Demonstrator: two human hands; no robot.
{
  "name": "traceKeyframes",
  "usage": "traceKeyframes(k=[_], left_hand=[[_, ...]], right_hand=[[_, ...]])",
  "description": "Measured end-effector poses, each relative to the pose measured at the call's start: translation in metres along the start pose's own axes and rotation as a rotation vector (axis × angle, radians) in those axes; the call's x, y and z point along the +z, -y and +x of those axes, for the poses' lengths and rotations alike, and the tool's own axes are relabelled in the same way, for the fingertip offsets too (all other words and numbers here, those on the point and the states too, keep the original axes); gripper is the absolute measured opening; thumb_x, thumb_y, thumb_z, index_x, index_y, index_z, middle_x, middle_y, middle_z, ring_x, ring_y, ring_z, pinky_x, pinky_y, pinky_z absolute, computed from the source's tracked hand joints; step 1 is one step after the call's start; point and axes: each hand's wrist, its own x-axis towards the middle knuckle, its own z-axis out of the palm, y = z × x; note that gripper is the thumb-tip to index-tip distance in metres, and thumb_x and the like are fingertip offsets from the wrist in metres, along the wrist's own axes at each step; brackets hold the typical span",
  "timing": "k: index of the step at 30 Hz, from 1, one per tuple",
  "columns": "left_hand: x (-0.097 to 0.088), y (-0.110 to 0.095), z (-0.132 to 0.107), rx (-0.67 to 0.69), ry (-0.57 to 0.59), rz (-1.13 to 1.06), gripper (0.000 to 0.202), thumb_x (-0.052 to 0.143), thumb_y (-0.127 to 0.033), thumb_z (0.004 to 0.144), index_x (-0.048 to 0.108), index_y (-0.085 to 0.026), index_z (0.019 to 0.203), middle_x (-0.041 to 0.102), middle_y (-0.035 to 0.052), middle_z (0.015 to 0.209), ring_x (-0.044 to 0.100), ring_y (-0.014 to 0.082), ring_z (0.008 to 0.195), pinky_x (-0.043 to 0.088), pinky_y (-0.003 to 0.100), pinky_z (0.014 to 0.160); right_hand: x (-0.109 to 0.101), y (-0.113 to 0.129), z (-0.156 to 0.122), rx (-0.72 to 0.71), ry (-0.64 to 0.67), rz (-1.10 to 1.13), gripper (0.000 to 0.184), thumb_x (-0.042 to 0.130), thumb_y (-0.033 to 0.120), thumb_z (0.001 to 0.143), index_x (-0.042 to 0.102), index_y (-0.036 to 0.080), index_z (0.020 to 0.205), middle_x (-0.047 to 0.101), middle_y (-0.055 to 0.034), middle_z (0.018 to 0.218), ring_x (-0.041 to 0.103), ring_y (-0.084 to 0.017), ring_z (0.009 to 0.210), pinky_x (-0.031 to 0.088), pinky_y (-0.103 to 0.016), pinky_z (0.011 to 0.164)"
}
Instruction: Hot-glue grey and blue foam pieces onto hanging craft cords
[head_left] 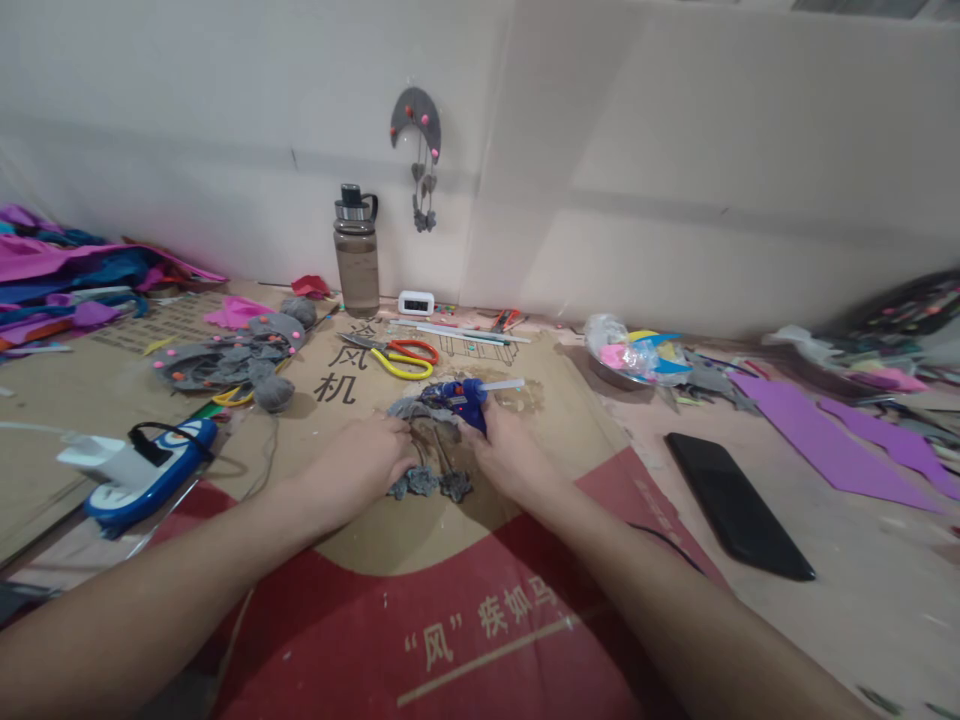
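Observation:
My right hand (pixel 504 448) is closed around a blue hot glue gun (pixel 469 405), which has a pale glue stick (pixel 502 385) poking out of its back end. The gun's front lies over a grey felt ornament (pixel 411 408) on the cardboard. My left hand (pixel 379 455) grips the left side of this ornament, fingers bent and pressed together. Small grey felt flowers (pixel 424 481) hang from it on cords towards me. Just beyond lie scissors (pixel 401 357) with red and yellow handles. The gun's nozzle tip is too blurred to make out.
A water bottle (pixel 357 255) and small white clock (pixel 416 303) stand by the wall, where a grey moon ornament (pixel 417 120) hangs. Left are a blue power strip (pixel 150 480), grey yarn (pixel 274 393) and felt scraps (pixel 67 265). Right are a phone (pixel 735 505) and purple sheets (pixel 825 435).

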Motion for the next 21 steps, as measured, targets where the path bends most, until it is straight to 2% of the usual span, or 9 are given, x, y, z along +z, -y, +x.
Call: traceKeyframes(k=[4,11,16,21], left_hand=[[0.0014,0.0011,-0.0003,0.011,-0.021,0.008,0.027,0.044,-0.029,0.088,0.068,-0.017,0.089,0.067,0.0096,0.098,0.06,0.0232,0.091,0.045,0.037,0.083],[0.0005,-0.0001,-0.0014,-0.007,-0.017,0.025,0.027,0.044,-0.031,0.088,0.067,-0.018,0.093,0.067,0.0093,0.098,0.06,0.0229,0.092,0.045,0.035,0.082],[0.0008,-0.0001,-0.0006,-0.022,-0.007,-0.006,0.028,0.044,-0.03,0.088,0.067,-0.015,0.095,0.068,0.0101,0.097,0.06,0.0229,0.094,0.044,0.034,0.085],[-0.0012,-0.0007,-0.0004,0.001,-0.016,0.002,0.027,0.044,-0.03,0.088,0.067,-0.016,0.093,0.067,0.0099,0.098,0.06,0.0228,0.091,0.045,0.035,0.082]], right_hand=[[-0.0037,-0.0002,-0.0008,-0.007,-0.016,0.061,0.032,0.045,0.03,0.087,0.047,0.019,0.117,0.064,-0.0116,0.103,0.06,-0.023,0.09,0.044,-0.034,0.078],[-0.0036,-0.0027,-0.0044,0.016,0.048,0.033,0.031,0.048,0.029,0.085,0.049,0.018,0.115,0.064,-0.0129,0.104,0.059,-0.024,0.093,0.044,-0.036,0.08],[-0.001,-0.004,-0.0012,0.001,0.018,0.064,0.03,0.048,0.028,0.085,0.049,0.018,0.113,0.064,-0.0128,0.101,0.059,-0.024,0.093,0.044,-0.036,0.08],[-0.0041,0.0001,-0.0019,0.006,-0.004,0.087,0.03,0.046,0.029,0.086,0.049,0.017,0.114,0.064,-0.0121,0.099,0.06,-0.023,0.088,0.044,-0.036,0.078]])
